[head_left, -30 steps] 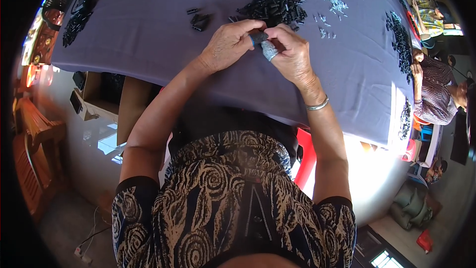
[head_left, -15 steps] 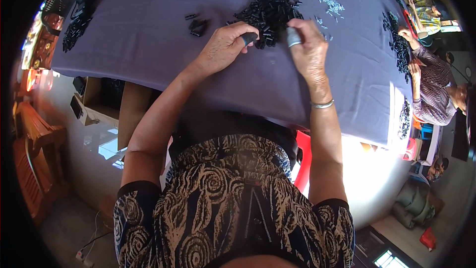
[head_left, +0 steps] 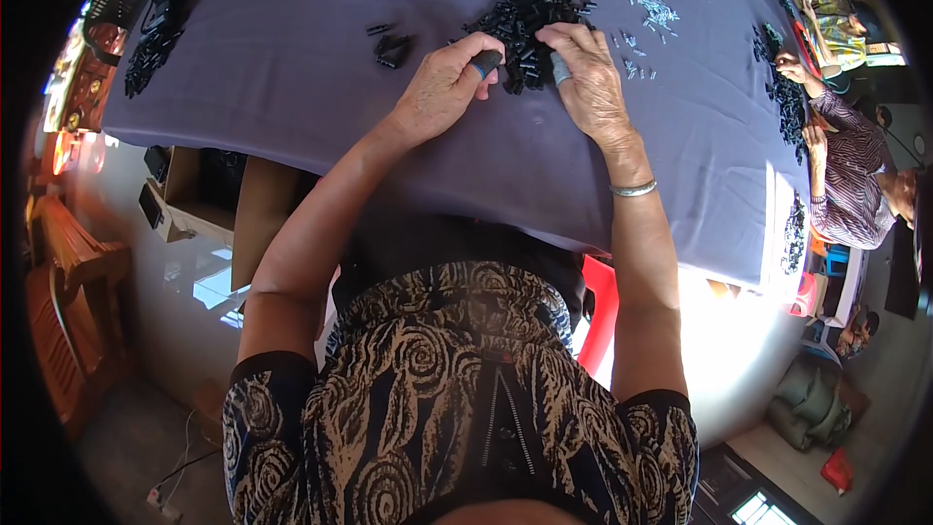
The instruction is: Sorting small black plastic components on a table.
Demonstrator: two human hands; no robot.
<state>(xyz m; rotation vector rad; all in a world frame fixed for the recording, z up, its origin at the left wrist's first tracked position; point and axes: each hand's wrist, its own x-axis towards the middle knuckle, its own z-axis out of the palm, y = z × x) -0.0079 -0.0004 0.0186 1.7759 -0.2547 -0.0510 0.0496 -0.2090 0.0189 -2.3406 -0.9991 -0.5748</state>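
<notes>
1. The tabletop [head_left: 292, 68], draped in a grey-purple cloth that hangs over the near edge, is seen spreading out under and beyond both hands. A judgement: if the cloth is dragged toward the body by the wrists resting on it, every loose pile could be shifted or rolled off the near edge.
2. The large heap of small black parts [head_left: 530, 19] is found directly ahead of both grips, touching the fingertips. It looks like a loose, tangled mound of short dark pieces; finer detail cannot be made out. If it is raked too briskly, pieces could be scattered toward the silvery bits [head_left: 651, 8] just to the right and the two kinds mixed.
3. The left hand [head_left: 442, 87] is seen curled, its grip narrow, with a dark fingertip cover [head_left: 486, 62] pressed at the heap's near-left edge. Whether a part is pinched inside cannot be told.
4. The right hand [head_left: 588, 78] is laid flatter, fingers bent onto the heap's right side, a pale fingertip cover [head_left: 561, 68] showing; nothing is seen clasped in it. A slip of either cover could cost hold on so small a piece.
5. A small black cluster [head_left: 392, 47] is left well to the left of the left grip, easily overlooked.
</notes>
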